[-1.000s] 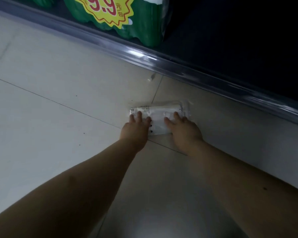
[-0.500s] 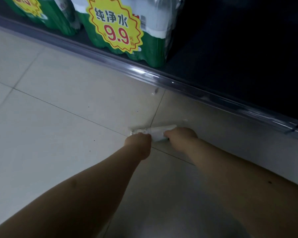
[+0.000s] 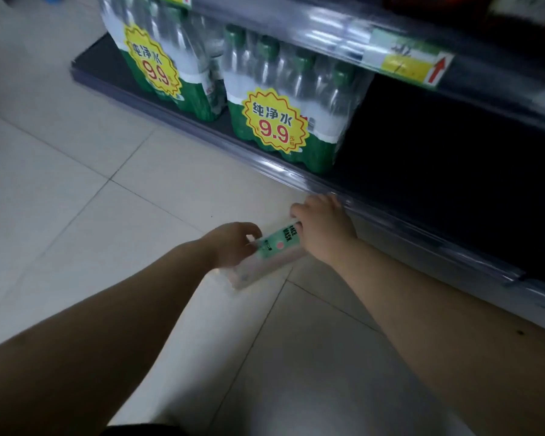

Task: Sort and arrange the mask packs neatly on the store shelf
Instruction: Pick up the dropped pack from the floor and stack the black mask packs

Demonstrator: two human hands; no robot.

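mask pack held at both ends, left hand fingers curled round the near-left end, right hand gripping the far end, low by the floor, just near of the bottom shelf

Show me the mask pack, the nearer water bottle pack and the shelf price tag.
mask pack (image 3: 279, 245): head view, on its green printed label.
water bottle pack (image 3: 276, 122): head view, on its yellow 9.9 sticker.
price tag (image 3: 401, 66): head view, on its yellow part.
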